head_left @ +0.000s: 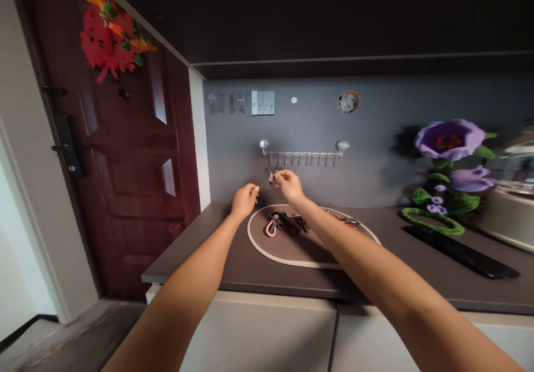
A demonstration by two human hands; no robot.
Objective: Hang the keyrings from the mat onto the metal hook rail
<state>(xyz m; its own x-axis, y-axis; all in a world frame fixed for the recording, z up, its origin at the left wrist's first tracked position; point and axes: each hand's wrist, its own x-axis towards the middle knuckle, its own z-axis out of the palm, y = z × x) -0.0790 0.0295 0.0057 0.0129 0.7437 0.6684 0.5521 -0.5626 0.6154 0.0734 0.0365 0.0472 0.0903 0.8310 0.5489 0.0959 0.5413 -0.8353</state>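
Note:
My right hand [288,186] is raised just below the metal hook rail [303,153] on the grey wall, its fingers pinched on a small key [271,178] that hangs at the rail's left end. My left hand [246,198] hovers a little lower and to the left, fingers curled closed; whether anything is in them I cannot make out. Beneath both hands an oval brown tray with a white rim [267,252] lies on the counter, holding a pink carabiner key ring [271,226] and dark key bunches [292,222].
A dark red door [125,166] with a handle stands at the left. A purple artificial flower [450,144] and a flat black object [459,252] are at the right of the brown counter [233,266]. Light switches [262,102] sit above the rail.

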